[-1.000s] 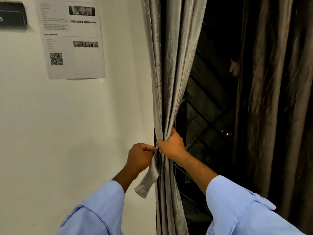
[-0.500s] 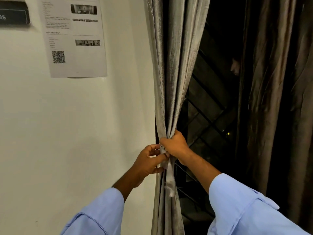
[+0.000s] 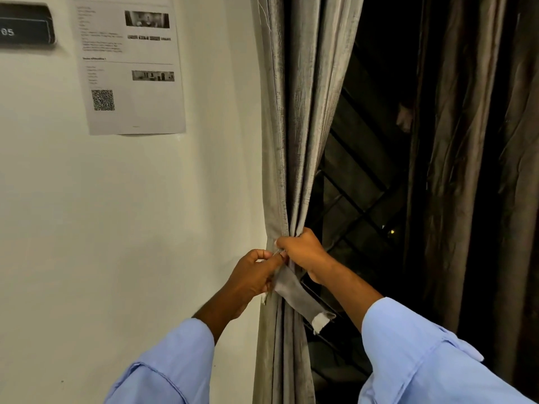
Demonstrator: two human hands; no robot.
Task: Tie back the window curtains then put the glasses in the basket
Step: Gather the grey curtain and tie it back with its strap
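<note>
At the far left a dark number plate [image 3: 24,27] is fixed to the white wall [image 3: 102,228], and beside it hangs a printed sheet [image 3: 131,65] with a QR code. Your left hand [image 3: 252,277] sits just left of the gathered grey curtain [image 3: 291,141], fingers curled, thumb and forefinger pinching the fabric tie-back strap [image 3: 300,298] where it meets the bunch. Your right hand [image 3: 303,252] touches the left one and is wrapped tight around the curtain, squeezing its folds together. The strap's loose end hangs down to the right below your hands. Further right, the dark window [image 3: 364,185] shows its metal bars, and the second curtain [image 3: 472,170] hangs loose at the edge.
</note>
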